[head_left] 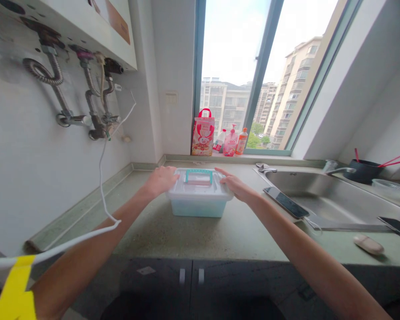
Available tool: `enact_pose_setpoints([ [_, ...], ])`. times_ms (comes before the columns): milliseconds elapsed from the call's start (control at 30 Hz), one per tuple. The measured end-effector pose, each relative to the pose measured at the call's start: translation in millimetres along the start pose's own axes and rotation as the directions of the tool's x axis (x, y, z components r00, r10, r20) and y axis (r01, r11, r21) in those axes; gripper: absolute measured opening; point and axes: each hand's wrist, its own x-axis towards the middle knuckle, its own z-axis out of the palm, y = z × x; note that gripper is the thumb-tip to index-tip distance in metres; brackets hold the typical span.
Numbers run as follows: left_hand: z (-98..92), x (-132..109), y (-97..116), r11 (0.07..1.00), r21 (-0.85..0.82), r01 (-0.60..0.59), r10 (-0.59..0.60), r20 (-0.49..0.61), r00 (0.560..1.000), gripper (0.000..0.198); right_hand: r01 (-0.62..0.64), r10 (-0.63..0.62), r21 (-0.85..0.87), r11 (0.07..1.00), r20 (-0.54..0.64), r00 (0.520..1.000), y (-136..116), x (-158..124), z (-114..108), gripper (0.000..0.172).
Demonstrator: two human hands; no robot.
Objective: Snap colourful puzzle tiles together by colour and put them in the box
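Balancing pressure suits this two-handed grip: the left hand (162, 180) clasps the lidded box (199, 207) at its ten o'clock edge, the right hand (235, 184) at two. It rests on the surface (193, 240), sink (330, 202) towards three o'clock; level handling should prevent tipping.

Box (199, 207) left of sink (320, 191)

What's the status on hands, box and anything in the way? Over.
Left hand and right hand holding opposite ends of lidded box. Box upright on counter, lid on. White cable crosses in front of left forearm.
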Motion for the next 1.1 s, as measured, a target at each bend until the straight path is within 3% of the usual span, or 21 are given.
enact_pose_setpoints([
  [100,22.4,27,-5,0.974,-0.203,0.101,-0.126,-0.113,0.986,0.046,-0.089,0.094,0.101,0.991,-0.050,0.994,3,24,-3,0.081],
  [167,35.7,46,-7,0.942,-0.305,0.137,-0.192,-0.158,0.969,0.043,-0.084,0.096,0.120,0.989,-0.093,0.991,3,43,-8,0.079],
  [333,56.3,87,-2,0.909,-0.381,0.171,-0.249,-0.166,0.954,0.035,-0.090,0.099,0.093,0.992,-0.095,0.991,7,80,-23,0.071],
  [567,59.2,119,18,0.869,-0.444,0.217,-0.287,-0.098,0.953,0.037,-0.155,0.151,-0.011,0.988,-0.142,0.978,15,113,-43,0.071],
  [667,57.2,124,25,0.858,-0.456,0.237,-0.301,-0.072,0.951,0.042,-0.215,0.190,-0.093,0.972,-0.229,0.955,15,120,-51,0.077],
  [767,54.0,125,33,0.840,-0.481,0.251,-0.306,-0.038,0.951,0.047,-0.267,0.179,-0.211,0.940,-0.363,0.915,10,118,-55,0.071],
  [900,48.5,125,43,0.797,-0.541,0.268,-0.301,0.029,0.953,0.052,-0.269,0.027,-0.379,0.885,-0.535,0.844,-8,103,-50,0.051],
  [967,46.5,126,46,0.770,-0.572,0.281,-0.292,0.074,0.953,0.054,-0.192,-0.136,-0.486,0.852,-0.562,0.816,-16,90,-42,0.041],
  [1033,47.4,123,46,0.739,-0.608,0.290,-0.272,0.124,0.954,0.062,-0.014,-0.408,-0.675,0.738,-0.463,0.787,-17,75,-31,0.036],
  [1100,53.2,115,42,0.702,-0.651,0.289,-0.232,0.175,0.957,0.077,0.203,-0.647,-0.844,0.496,-0.204,0.734,-8,56,-20,0.035],
])
